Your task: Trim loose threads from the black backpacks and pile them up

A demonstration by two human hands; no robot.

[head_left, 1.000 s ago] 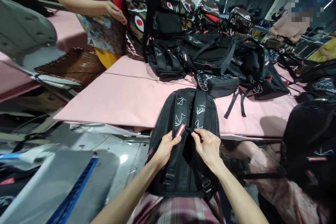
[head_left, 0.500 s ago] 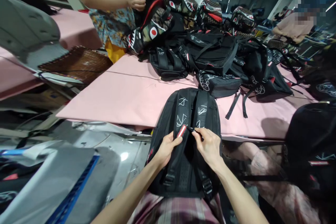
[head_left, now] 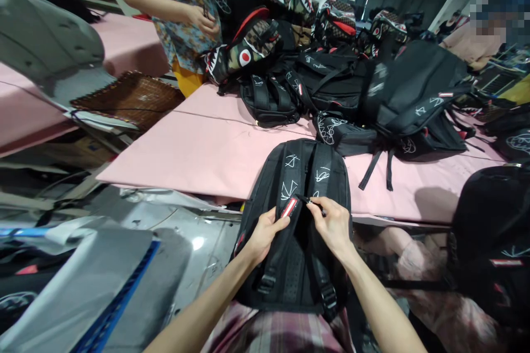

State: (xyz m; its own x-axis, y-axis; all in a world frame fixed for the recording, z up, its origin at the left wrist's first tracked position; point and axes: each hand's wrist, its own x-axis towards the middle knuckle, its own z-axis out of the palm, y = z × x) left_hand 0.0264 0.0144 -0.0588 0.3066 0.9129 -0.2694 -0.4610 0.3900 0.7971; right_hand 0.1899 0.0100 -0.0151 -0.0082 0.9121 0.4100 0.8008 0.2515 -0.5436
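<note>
A black backpack [head_left: 265, 187] stands upright against my lap and the table edge, its shoulder straps facing me. White scribbles run along the left shoulder strap [head_left: 291, 174], which also bears a red and white label [head_left: 290, 207]. My left hand [head_left: 265, 234] is closed on that strap, thumb just below the label. In my right hand [head_left: 332, 223] a slim black tool [head_left: 308, 200] is pinched between thumb and fingers. Its tip is at the strap's edge beside the label's top; I cannot make out its exact kind.
Black backpacks [head_left: 418, 88] and shark-face bags [head_left: 244, 58] are piled across the pink table [head_left: 186, 143]. A co-worker [head_left: 178, 16] stands at far left by the pile. A woven brown seat mat [head_left: 128, 96] lies on a chair at left; another black backpack [head_left: 488, 220] is close on the right.
A black backpack now lies on top of the pile at right. The co-worker's nearer hand has moved lower. My hands keep nearly the same place, the tool's tip lying a little flatter against the strap.
</note>
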